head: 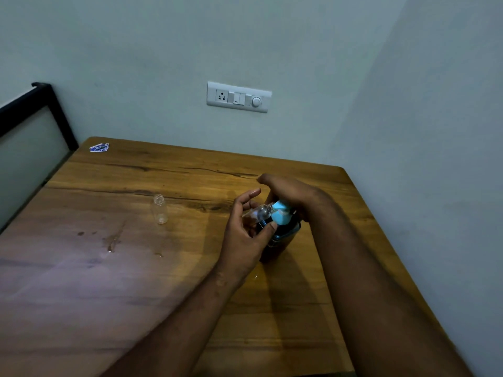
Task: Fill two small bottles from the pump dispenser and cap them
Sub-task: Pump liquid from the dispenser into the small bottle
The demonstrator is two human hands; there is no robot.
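A dark pump dispenser (285, 235) with a light blue pump head (281, 213) stands on the wooden table (190, 268). My left hand (245, 235) holds a small clear bottle (260, 212) tilted, its mouth against the blue nozzle. My right hand (294, 194) rests on top of the pump head, palm down. A second small clear bottle (160, 208) stands upright and uncapped on the table, well to the left of both hands. No caps are in sight.
Wet spots and smears (111, 242) mark the table at the left. A small blue packet (99, 147) lies at the far left corner. Walls close off the back and right, with a switch panel (239, 97) on the back wall.
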